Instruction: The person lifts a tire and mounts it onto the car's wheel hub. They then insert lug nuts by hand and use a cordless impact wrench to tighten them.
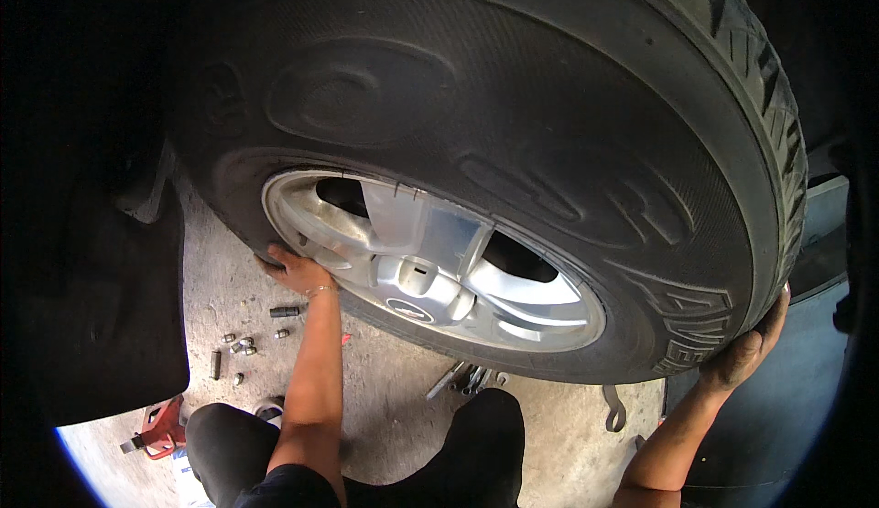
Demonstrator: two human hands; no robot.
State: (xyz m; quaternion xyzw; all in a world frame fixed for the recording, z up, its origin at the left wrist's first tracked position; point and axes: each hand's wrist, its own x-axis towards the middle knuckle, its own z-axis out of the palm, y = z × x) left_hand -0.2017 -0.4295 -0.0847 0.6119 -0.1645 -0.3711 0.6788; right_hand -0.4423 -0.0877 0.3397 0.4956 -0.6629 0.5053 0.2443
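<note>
A large car wheel, with a black tire (385, 87) and a silver alloy rim (403, 206), fills the upper middle and leans over my knees. My left hand (298, 272) grips the tire's lower left side, close by the rim's edge; some of its fingers are hidden behind the rubber. On the opposite side, my right hand (743, 351) is pressed around the tread at the lower right, its fingers pointing up along it. A cap covers the centre of the rim.
Several lug nuts (244, 346) and dark sockets (215, 364) lie on the concrete floor (389, 416) at left. Several wrenches (472, 378) rest near my right knee. A red jack (163, 427) stands at lower left, below a black flap (101, 325). A black strap (614, 409) lies at right.
</note>
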